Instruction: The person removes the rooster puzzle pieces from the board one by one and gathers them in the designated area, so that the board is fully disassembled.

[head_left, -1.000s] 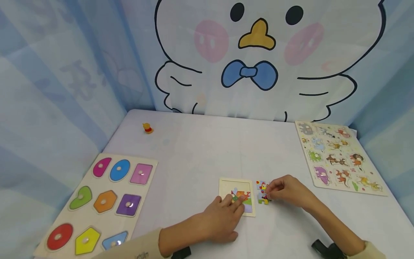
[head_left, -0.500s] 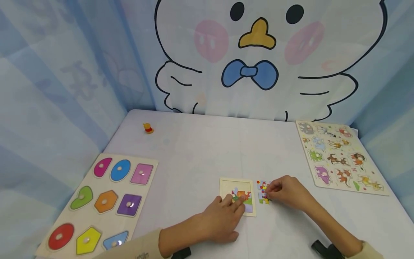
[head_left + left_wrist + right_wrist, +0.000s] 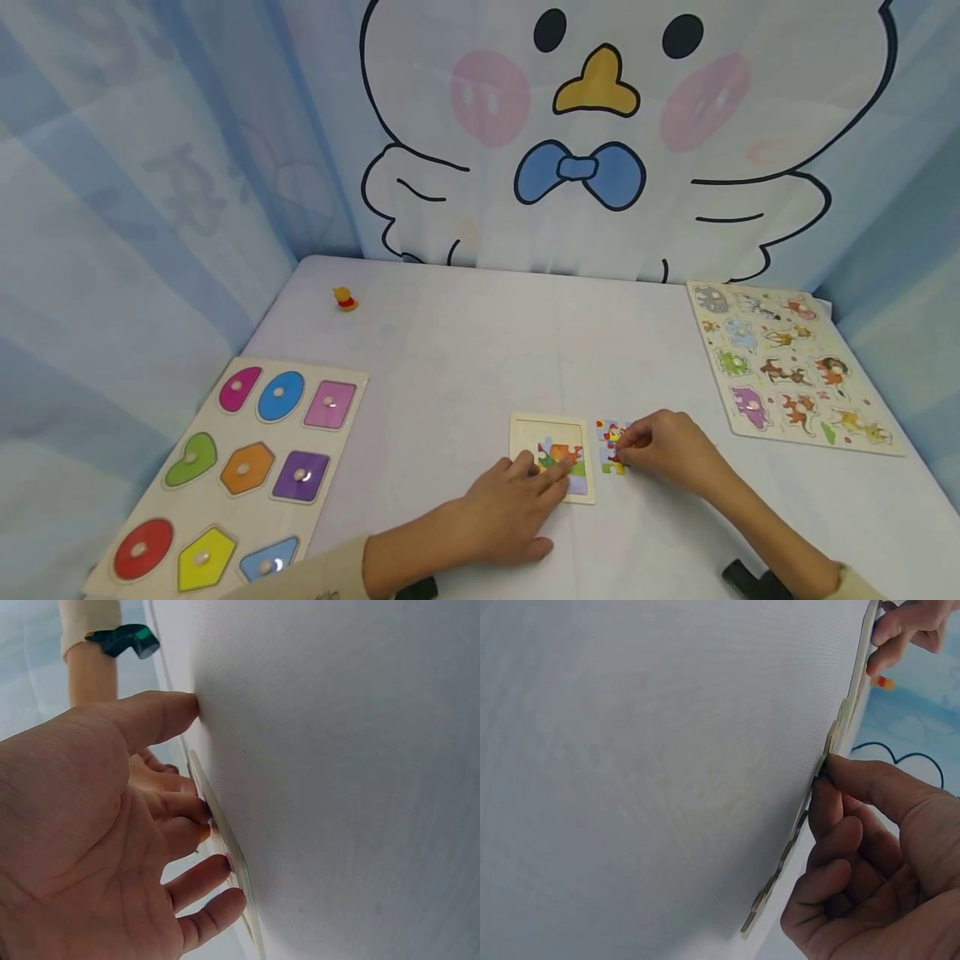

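Head view: your left hand (image 3: 516, 510) rests palm down over the lower left corner of the small puzzle tray (image 3: 528, 430), its fingers apart and its thumb set off on the table (image 3: 450, 358). A fingertip touches the pieces inside the tray (image 3: 559, 451), and you probably lay it there so that neither tray nor pieces slide; nothing is gripped on this side.

Your right hand (image 3: 670, 447) is clamped, thumb against forefinger, on the edge of the loose puzzle pieces (image 3: 608, 432). The right wrist view shows that pinch low over the table, with the other fingers folded in, likely because pieces so thin leave only an edge to take. These pieces lie flat just right of the tray, seemingly locked together; your hand hides how far they run. Having them so close presumably makes for a short reach.

Inside the tray, the filled part sits low and to the right, with bare wood above.

Farther out, the knobbed shape board (image 3: 246, 518) lies to your left, the animal board (image 3: 772, 429) to your right, and a tiny yellow-and-red figurine (image 3: 345, 300) stands far left, all well apart from your hands, which leaves the middle for the tray.
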The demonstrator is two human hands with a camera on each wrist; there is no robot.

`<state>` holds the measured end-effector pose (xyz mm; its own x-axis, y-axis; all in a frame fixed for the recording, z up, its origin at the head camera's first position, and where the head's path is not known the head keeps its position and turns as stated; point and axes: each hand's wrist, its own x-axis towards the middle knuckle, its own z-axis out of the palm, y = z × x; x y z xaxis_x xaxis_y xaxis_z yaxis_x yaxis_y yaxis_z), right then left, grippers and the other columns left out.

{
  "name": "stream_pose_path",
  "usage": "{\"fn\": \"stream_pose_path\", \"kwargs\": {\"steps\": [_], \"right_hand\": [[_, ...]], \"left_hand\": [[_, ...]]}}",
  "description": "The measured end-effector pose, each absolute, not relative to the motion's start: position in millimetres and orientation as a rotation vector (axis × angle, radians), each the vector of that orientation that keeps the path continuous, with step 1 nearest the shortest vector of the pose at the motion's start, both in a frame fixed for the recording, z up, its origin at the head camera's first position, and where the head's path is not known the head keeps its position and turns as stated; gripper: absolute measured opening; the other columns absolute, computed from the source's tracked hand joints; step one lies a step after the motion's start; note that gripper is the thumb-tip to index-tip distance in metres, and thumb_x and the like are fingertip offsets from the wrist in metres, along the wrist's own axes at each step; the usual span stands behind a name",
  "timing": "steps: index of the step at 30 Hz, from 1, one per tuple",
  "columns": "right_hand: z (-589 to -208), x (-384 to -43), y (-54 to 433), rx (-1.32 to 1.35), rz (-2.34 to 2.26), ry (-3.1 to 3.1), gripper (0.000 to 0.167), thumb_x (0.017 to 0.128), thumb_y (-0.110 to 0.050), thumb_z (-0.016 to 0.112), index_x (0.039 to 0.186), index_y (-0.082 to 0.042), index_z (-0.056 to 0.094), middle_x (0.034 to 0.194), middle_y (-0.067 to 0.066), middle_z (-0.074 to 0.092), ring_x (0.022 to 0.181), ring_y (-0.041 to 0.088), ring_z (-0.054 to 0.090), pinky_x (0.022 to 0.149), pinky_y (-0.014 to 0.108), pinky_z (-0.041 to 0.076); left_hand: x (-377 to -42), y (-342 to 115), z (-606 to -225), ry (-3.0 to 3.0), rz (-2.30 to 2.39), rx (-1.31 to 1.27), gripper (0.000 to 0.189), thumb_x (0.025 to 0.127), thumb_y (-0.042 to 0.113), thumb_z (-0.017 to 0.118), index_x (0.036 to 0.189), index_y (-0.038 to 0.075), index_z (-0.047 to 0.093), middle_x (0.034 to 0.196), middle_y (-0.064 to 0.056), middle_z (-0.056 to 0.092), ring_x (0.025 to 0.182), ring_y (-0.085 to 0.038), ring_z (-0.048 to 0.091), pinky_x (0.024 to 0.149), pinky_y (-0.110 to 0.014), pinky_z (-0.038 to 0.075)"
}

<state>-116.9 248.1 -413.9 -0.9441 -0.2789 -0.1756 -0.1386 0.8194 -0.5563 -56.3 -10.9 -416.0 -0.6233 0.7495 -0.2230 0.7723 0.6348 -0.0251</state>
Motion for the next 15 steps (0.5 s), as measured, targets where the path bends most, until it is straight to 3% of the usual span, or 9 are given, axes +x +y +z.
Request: {"fn": "stream_pose_path", "kwargs": {"steps": [15], "right_hand": [[-386.9,-118.9,220.2,-0.597,-0.875,2.781,0.004,0.084,-0.016,0.077,0.083,-0.012,0.076,0.071,-0.014,0.064,0.062,0.007,0.053,0.055,0.026,0.045]], "left_hand": [[-55.4,-7.4,-416.1,2.689,-0.196,1.314,0.063,0.091,0.056,0.059,0.142,0.023,0.041,0.156,0.010,0.033,0.115,-0.017,0.040,0.076,-0.031,0.038]]}}
